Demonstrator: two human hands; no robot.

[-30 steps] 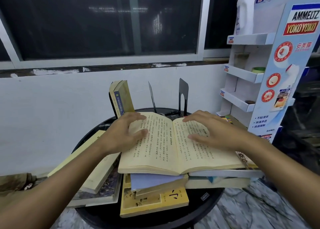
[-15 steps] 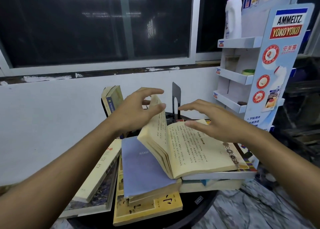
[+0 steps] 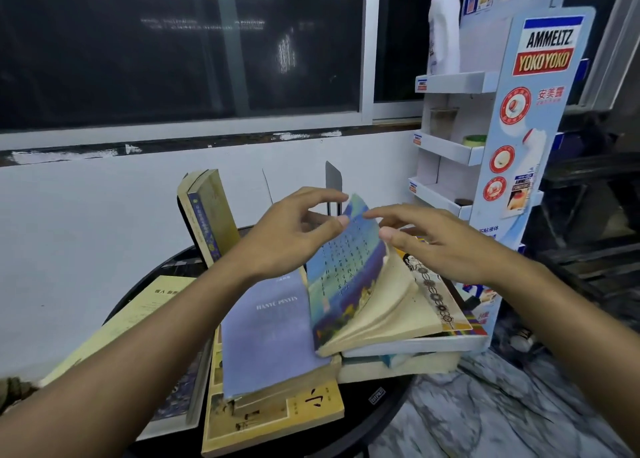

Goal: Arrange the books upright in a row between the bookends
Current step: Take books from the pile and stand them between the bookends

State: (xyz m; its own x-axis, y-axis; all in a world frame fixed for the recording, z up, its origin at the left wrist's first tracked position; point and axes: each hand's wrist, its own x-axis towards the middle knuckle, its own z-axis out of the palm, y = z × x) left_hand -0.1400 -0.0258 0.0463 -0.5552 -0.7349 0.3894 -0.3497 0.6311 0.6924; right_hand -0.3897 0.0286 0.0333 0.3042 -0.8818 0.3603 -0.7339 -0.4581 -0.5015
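A book with a blue-green cover (image 3: 346, 270) is folding shut toward the right on top of a stack of books (image 3: 398, 357). My left hand (image 3: 294, 236) has straight fingers, and its thumb touches the cover's upper edge. My right hand (image 3: 433, 239) hovers spread just above the curling pages. A purple book (image 3: 270, 329) lies flat on a yellow book (image 3: 277, 419). A cream book (image 3: 138, 319) lies at the left. One yellowed book (image 3: 207, 212) stands leaning at the back left. Two dark metal bookends (image 3: 333, 184) stand behind my hands.
The books lie on a round black table (image 3: 374, 405) against a white wall under a dark window. A cardboard display stand (image 3: 540, 146) with small shelves and a white bottle (image 3: 445, 32) stands close on the right. Marble floor shows at lower right.
The open book's left half has swung up and over to the right, showing its cover. My left hand followed it up and right. My right hand lifted off the page.
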